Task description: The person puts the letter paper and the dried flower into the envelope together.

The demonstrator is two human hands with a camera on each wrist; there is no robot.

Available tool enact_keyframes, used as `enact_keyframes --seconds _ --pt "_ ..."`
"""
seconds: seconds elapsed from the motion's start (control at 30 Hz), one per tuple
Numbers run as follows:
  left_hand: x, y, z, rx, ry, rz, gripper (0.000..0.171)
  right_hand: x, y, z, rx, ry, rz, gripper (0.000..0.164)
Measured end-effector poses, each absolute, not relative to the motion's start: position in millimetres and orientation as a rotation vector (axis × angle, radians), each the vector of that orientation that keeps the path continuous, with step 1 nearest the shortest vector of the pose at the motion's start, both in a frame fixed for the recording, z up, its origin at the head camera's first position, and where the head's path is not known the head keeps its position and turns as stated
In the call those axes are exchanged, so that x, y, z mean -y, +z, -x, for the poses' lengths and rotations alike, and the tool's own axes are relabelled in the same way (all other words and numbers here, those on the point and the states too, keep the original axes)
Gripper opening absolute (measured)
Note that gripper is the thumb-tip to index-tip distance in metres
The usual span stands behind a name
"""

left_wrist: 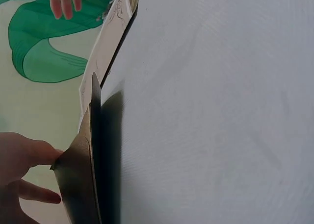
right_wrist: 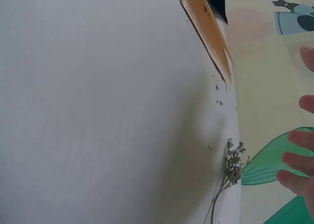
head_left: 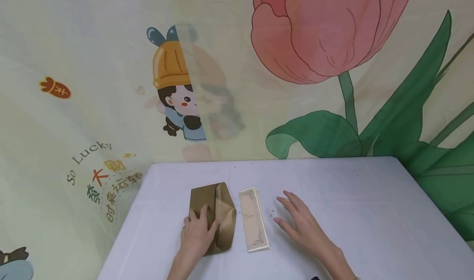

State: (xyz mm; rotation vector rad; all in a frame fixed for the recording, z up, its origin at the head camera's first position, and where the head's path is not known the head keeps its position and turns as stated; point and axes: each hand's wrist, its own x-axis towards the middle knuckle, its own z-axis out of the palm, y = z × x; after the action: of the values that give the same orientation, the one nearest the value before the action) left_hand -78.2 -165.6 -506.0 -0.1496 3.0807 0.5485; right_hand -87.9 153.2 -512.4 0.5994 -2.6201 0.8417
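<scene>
While under left fingers (head_left: 203, 216), one envelope (head_left: 226, 214); beside it, one card (head_left: 253, 219).

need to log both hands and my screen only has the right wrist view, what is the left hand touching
Observer: The head view shows the left hand on the brown envelope, fingers spread over it.
Operator: ok, and is that one open or closed
Observer: Open: in the head view its flap is unfolded to the side, pointing toward the pale card. Whether anything is inside, I can't tell.
</scene>
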Motion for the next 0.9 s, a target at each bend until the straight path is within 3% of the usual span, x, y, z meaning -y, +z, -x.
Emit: enact_keyframes --seconds 0.37,0.9 --pt "162.8 -513.6 77.7 -3.193 0.537 0.120 0.051 -130.6 -513.7 89.1 2.634 0.844 -0.737 0.063" --pt "163.9 -507.5 80.4 -3.186 0.520 0.122 0.046 -89.5 -515.8 94.7 2.519 0.890 -0.943 0.043"
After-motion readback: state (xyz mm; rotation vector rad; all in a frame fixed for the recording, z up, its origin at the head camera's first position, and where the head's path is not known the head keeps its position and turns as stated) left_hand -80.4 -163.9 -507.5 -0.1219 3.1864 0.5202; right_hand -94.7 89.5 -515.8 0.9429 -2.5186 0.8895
